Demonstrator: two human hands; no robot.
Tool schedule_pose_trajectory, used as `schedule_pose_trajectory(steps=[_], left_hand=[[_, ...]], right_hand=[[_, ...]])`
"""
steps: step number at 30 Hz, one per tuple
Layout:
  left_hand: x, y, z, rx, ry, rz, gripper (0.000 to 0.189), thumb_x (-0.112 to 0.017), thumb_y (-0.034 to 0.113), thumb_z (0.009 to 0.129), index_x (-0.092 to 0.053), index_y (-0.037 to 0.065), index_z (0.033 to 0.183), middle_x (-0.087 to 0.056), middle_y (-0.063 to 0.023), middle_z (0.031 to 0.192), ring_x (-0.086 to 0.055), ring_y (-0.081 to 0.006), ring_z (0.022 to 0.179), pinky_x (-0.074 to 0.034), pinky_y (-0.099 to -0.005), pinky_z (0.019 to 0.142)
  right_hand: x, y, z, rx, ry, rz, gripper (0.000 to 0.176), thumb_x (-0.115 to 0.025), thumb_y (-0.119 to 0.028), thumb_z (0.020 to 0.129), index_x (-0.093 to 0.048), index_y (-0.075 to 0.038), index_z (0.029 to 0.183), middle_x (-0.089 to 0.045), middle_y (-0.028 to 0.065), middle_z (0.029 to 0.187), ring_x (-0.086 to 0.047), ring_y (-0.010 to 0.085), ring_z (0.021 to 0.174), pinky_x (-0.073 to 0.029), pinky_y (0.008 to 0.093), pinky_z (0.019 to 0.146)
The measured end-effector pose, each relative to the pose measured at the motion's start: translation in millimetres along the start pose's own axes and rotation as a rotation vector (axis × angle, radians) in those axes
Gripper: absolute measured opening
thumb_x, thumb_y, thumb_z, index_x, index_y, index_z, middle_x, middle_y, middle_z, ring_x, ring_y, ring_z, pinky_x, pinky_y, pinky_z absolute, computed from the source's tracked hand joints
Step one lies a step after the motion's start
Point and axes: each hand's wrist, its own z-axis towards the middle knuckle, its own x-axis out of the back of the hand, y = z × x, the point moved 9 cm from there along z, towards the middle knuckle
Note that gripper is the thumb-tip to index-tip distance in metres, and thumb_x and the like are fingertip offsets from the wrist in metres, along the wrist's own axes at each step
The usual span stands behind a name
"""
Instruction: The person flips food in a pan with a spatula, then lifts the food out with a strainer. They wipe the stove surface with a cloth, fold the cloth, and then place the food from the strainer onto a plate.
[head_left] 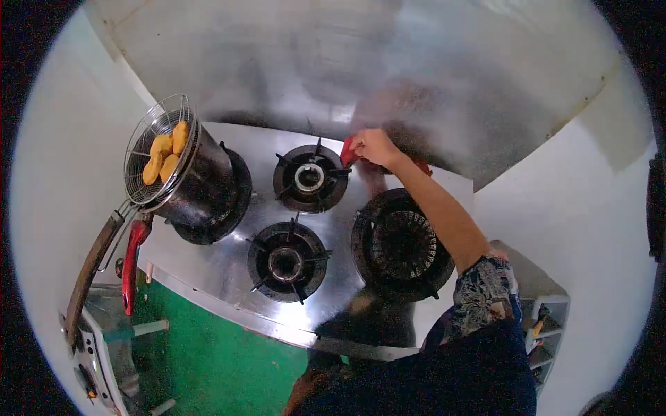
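Observation:
My right hand (pixel 374 148) reaches to the back of the steel stovetop (pixel 333 229), its fingers closed on a red cloth (pixel 348 152) beside the back middle burner (pixel 309 177). The forearm passes over the large right burner (pixel 404 244). More red material (pixel 423 167) shows behind the forearm. My left hand is out of view; only part of that arm (pixel 303 392) appears at the bottom edge. At the left, a wire strainer (pixel 149 142) holding several yellow-orange pieces (pixel 166 149) rests on a dark pot (pixel 208 182).
A front middle burner (pixel 286 263) sits nearer my body. Two long handles, one brown (pixel 94 274) and one red (pixel 132 267), stick out past the stove's left edge. A small shelf (pixel 548 329) stands at the lower right, above green floor level (pixel 208 347).

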Motion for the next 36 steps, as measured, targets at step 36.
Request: schedule_pose_trajectory(steps=[36], left_hand=[[46,81,-11,0.285,-0.086,-0.585,0.045,-0.051,0.041,0.089,-0.053,0.009,0.12,-0.061,-0.0174,0.104,-0.059,-0.032,0.097,-0.047,-0.0369,0.082]], right_hand=[[60,64,-105,-0.11,-0.409,-0.209,0.018,-0.07,-0.013,0.064,-0.069,-0.008,0.081,-0.065,0.0113,0.083,-0.062,0.0287,0.078,-0.048,0.0376,0.071]])
